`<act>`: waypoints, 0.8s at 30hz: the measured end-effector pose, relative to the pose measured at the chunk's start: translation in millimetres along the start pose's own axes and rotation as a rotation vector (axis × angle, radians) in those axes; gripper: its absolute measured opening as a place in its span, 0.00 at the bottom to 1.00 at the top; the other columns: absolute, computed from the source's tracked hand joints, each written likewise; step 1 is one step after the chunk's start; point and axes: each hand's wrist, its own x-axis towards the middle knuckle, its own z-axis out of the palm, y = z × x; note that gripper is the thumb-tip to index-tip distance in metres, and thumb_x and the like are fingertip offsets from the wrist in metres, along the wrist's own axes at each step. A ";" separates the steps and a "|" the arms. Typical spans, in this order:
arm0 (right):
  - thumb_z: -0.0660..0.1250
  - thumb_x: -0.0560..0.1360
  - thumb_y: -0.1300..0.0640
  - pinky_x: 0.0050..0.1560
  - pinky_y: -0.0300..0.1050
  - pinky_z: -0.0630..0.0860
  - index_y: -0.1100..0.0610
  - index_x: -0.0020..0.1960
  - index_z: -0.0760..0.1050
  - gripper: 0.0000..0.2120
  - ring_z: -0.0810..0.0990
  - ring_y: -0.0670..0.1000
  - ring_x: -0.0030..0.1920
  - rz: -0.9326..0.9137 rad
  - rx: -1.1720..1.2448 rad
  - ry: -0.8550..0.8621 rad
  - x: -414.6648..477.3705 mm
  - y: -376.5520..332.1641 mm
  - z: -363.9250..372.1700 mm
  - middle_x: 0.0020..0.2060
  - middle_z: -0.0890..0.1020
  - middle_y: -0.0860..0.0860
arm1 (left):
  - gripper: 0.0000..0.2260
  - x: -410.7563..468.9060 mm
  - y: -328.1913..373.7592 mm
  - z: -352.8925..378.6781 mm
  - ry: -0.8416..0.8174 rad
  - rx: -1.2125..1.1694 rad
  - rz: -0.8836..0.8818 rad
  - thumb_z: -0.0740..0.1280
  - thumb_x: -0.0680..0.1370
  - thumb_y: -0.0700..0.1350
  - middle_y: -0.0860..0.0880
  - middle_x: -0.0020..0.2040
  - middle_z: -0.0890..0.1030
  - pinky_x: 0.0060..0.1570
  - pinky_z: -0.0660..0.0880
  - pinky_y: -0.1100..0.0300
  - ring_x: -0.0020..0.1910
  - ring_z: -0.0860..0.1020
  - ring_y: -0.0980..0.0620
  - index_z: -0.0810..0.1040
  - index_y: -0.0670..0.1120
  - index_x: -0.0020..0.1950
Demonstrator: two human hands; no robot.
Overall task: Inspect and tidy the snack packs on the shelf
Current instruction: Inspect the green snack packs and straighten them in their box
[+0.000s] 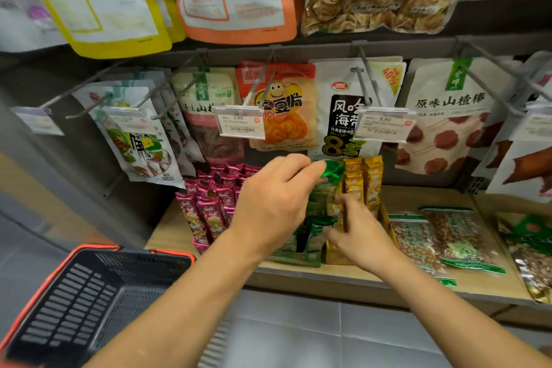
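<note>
My left hand (270, 202) pinches the top of a green snack pack (330, 172) and holds it above the green row in its display box (298, 258). My right hand (363, 231) reaches into the same box, its fingers pressed against the standing green packs (315, 230) and the gold packs (363, 182) beside them. Whether it grips one is hidden by the fingers. Pink packs (209, 206) stand in rows to the left on the wooden shelf (328, 278).
Flat green-edged nut bags (442, 236) lie on the shelf at right. Hanging packs and price tags (240, 122) on metal hooks fill the wall above. A black shopping basket with an orange rim (83, 299) sits at lower left over grey floor tiles.
</note>
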 end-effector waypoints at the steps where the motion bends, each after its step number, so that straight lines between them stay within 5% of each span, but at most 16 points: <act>1: 0.72 0.73 0.47 0.64 0.51 0.72 0.50 0.71 0.60 0.32 0.71 0.52 0.67 -0.031 0.033 0.040 -2.0 -4.3 -6.8 0.70 0.69 0.51 | 0.07 -2.8 2.2 -12.4 0.061 0.008 0.027 0.68 0.77 0.35 0.40 0.45 0.83 0.36 0.79 0.49 0.41 0.81 0.42 0.83 0.35 0.53; 4: 0.75 0.68 0.43 0.70 0.52 0.67 0.47 0.74 0.57 0.41 0.65 0.47 0.72 -0.247 0.123 0.039 -13.2 -22.8 -26.8 0.73 0.64 0.47 | 0.08 -7.5 9.4 -49.2 0.208 -0.035 0.018 0.67 0.79 0.37 0.42 0.44 0.82 0.46 0.76 0.63 0.43 0.79 0.49 0.83 0.35 0.52; 6: 0.75 0.68 0.42 0.72 0.49 0.64 0.39 0.74 0.55 0.42 0.63 0.40 0.72 -0.396 0.223 -0.117 -28.0 -38.5 -36.2 0.73 0.65 0.41 | 0.06 -8.4 13.4 -65.2 0.247 -0.145 -0.080 0.67 0.79 0.39 0.48 0.43 0.80 0.47 0.72 0.69 0.43 0.77 0.56 0.83 0.39 0.50; 11: 0.71 0.76 0.52 0.57 0.23 0.67 0.27 0.69 0.55 0.34 0.75 0.31 0.58 -0.516 0.513 -0.297 -74.4 -56.8 -34.6 0.61 0.70 0.23 | 0.09 -13.4 12.4 -71.7 0.242 -0.754 -0.741 0.70 0.74 0.46 0.52 0.24 0.77 0.24 0.69 0.69 0.23 0.74 0.59 0.82 0.52 0.33; 14: 0.71 0.73 0.52 0.50 0.31 0.75 0.29 0.67 0.61 0.31 0.81 0.36 0.47 -0.464 0.670 -0.355 -85.6 -60.4 -34.9 0.58 0.74 0.26 | 0.12 -16.8 4.6 -71.0 0.216 -1.045 -1.008 0.70 0.71 0.48 0.53 0.23 0.71 0.18 0.59 0.69 0.19 0.67 0.58 0.79 0.49 0.27; 16: 0.70 0.72 0.52 0.49 0.29 0.74 0.33 0.68 0.61 0.30 0.78 0.33 0.53 -0.465 0.679 -0.376 -86.6 -61.9 -37.2 0.57 0.74 0.25 | 0.12 -19.2 -1.1 -70.7 0.192 -1.190 -1.098 0.70 0.70 0.49 0.53 0.24 0.71 0.17 0.57 0.70 0.18 0.65 0.60 0.78 0.49 0.26; 24: 0.70 0.76 0.53 0.51 0.18 0.64 0.26 0.68 0.55 0.34 0.69 0.24 0.58 -0.449 0.381 -0.303 -80.3 -55.2 -36.2 0.56 0.66 0.16 | 0.11 -29.5 -25.0 -62.2 -0.069 -0.742 -0.945 0.67 0.79 0.43 0.48 0.25 0.76 0.23 0.66 0.66 0.22 0.72 0.54 0.82 0.48 0.37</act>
